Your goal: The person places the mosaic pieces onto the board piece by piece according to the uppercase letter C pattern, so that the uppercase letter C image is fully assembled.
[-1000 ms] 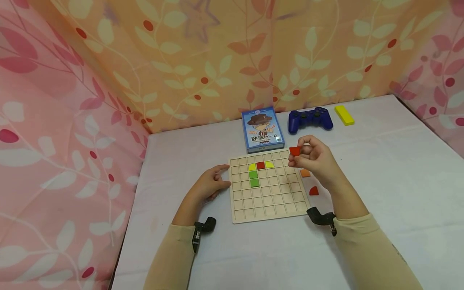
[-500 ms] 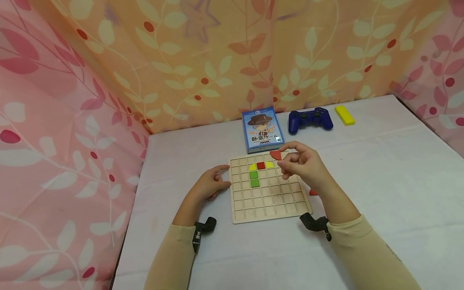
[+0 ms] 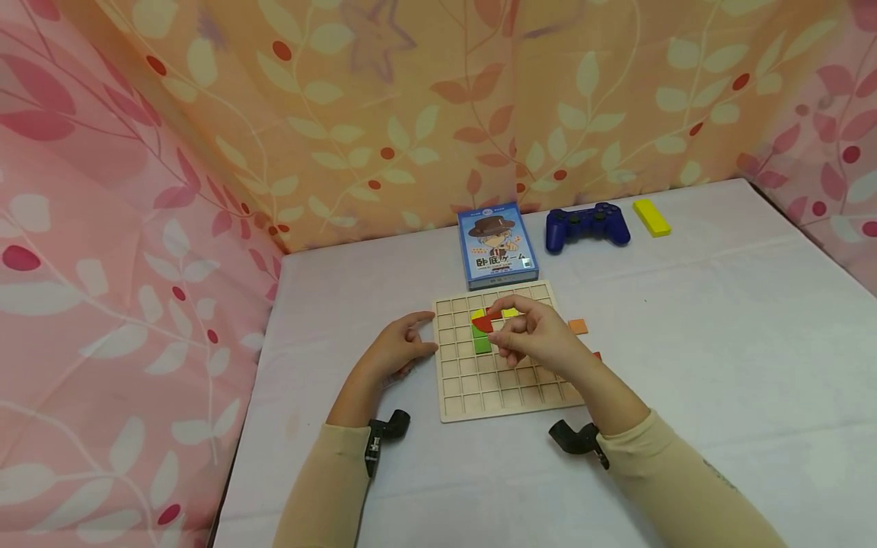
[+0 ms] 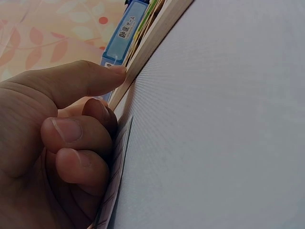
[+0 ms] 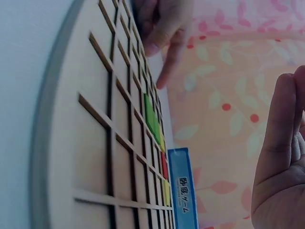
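My right hand [image 3: 530, 335] pinches a red quarter-circle tile [image 3: 483, 325] between thumb and index finger, above a wooden grid board [image 3: 466, 388]. In this view the tile overlaps the inlaid pieces: a yellow tile [image 3: 510, 312], a red square partly covered by my index finger, and two green squares [image 3: 483, 345]. In the right wrist view only part of my right hand [image 5: 281, 157] shows. The thumb and index finger of my left hand [image 3: 390, 346] touch the board's left edge. Its other fingers curl over a thin lined sheet [image 4: 114, 176] in the left wrist view.
An orange tile [image 3: 578, 326] and a partly hidden red tile [image 3: 597, 355] lie right of the board. Behind it are a blue game box [image 3: 498, 247], a blue game controller [image 3: 587, 227] and a yellow block [image 3: 652, 218]. Patterned curtains [image 3: 384, 152] enclose the table.
My right hand has carried the red tile leftward from the board's right edge to above the green squares, uncovering the orange tile again. The left hand stays in place.
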A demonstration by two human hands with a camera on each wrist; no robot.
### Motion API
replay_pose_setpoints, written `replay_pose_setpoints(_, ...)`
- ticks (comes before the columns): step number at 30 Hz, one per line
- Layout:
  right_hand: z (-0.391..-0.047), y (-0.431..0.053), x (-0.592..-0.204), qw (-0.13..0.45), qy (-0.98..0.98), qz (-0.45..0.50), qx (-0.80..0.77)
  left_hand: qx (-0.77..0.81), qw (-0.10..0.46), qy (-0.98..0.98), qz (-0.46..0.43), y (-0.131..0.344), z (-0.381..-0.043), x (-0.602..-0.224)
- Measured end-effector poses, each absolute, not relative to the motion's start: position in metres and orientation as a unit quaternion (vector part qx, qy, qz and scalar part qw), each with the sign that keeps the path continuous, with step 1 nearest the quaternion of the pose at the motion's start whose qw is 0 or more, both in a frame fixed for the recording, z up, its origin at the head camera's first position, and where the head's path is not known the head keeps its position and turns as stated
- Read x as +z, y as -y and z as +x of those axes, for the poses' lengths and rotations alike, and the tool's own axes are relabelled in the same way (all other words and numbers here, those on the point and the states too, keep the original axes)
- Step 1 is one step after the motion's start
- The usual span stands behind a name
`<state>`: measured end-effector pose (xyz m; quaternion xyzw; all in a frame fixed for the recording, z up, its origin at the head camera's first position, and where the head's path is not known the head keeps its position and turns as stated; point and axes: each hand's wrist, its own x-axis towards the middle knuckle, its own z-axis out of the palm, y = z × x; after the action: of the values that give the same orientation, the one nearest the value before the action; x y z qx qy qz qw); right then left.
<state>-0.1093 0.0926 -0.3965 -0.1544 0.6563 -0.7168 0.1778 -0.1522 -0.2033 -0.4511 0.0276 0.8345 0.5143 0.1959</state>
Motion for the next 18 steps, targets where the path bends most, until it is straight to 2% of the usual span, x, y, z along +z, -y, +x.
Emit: replay_pose_setpoints(18,-0.104,-0.071,-0.417,0.258,-0.745,-0.028,-0.614,0.518,0.196,-0.833,0.018,0.203,-0.152,-0.452)
